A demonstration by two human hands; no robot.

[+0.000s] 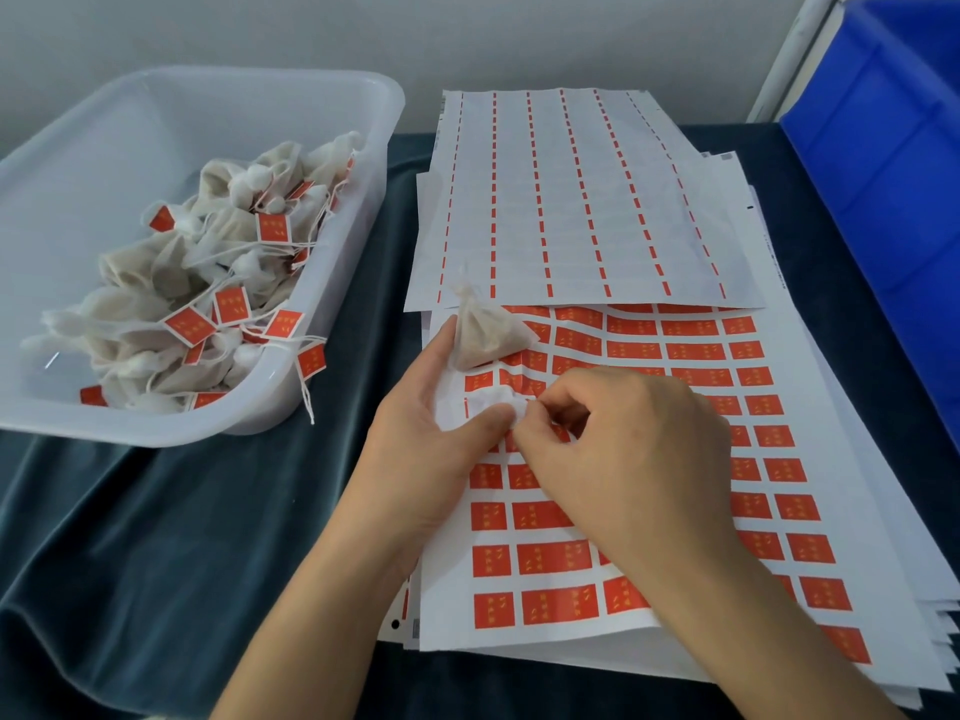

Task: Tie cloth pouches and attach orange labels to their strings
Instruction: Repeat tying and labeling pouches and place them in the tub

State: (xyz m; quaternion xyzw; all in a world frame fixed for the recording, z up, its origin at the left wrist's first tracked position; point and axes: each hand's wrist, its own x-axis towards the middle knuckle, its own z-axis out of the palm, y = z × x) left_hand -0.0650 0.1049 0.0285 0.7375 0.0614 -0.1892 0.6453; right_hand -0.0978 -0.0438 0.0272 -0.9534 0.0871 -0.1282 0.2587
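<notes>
Head view: my left hand [415, 433] pinches a cloth pouch [485, 335] over the label sheet [649, 459]. My right hand [613, 449] fingers curl, picking at the sheet beside my left thumb. Finished, labelled pouches [208, 283] fill the clear tub [322, 122] at left on the worktop [208, 537].

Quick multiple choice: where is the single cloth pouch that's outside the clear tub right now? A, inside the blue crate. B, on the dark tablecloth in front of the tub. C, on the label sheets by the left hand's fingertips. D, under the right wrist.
C: the pouch lies on the label sheets, just beyond the left hand.
</notes>
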